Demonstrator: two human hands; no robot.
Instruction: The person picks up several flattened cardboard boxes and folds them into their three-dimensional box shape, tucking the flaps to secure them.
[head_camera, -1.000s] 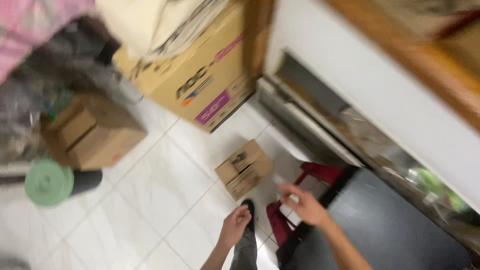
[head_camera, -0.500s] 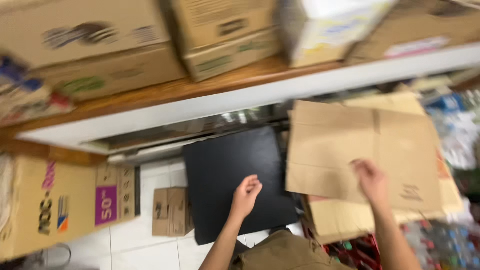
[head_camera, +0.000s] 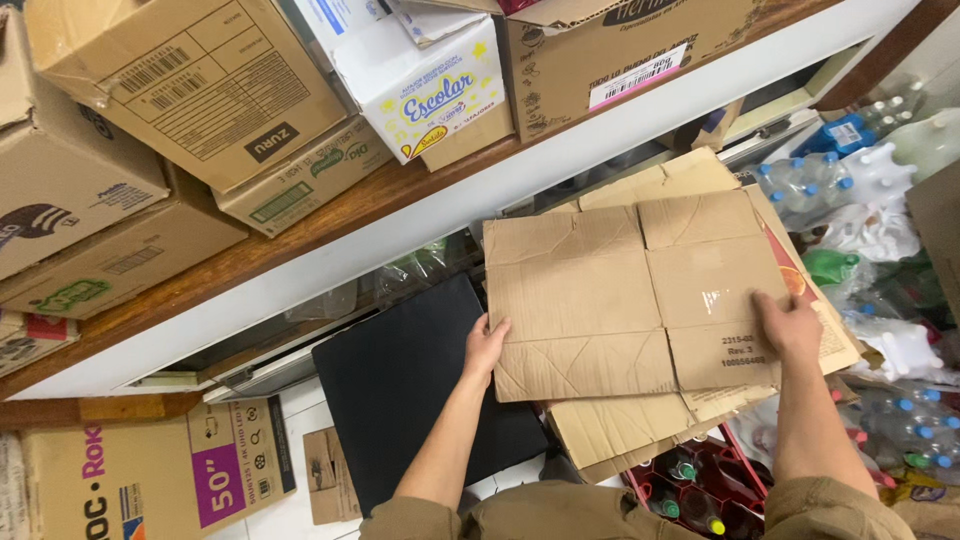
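A flattened brown cardboard box (head_camera: 620, 290) lies spread in front of me, on top of more flattened cardboard (head_camera: 620, 425). My left hand (head_camera: 486, 345) grips its left edge with the fingers curled over it. My right hand (head_camera: 790, 325) presses flat on its lower right flap. A black flat panel (head_camera: 400, 390) sits under and to the left of my left hand.
A wooden shelf (head_camera: 300, 235) with a white front edge carries several stacked cardboard boxes (head_camera: 200, 90). Plastic bottles (head_camera: 860, 180) are piled at the right, and more bottles (head_camera: 690, 480) stand in a red crate below. A large printed box (head_camera: 150, 470) and a small carton (head_camera: 325, 475) rest on the tiled floor.
The view has swung from the floor up to the shelf. My left hand moved from the black panel to the cardboard's left edge. My right hand stays on the cardboard.
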